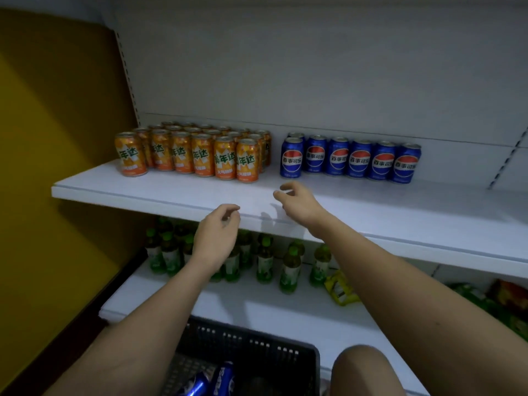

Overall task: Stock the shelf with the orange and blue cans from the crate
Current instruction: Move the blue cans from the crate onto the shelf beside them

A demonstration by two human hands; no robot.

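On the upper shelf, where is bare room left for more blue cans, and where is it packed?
Bare: the upper shelf strip in front of the blue cans, and right of them toward the slotted upright. A narrow gap separates them from the orange cans, which are packed rows deep at left.

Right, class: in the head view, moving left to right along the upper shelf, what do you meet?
Yellow wall → orange cans → a bare gap of the upper shelf → blue cans → slotted upright.
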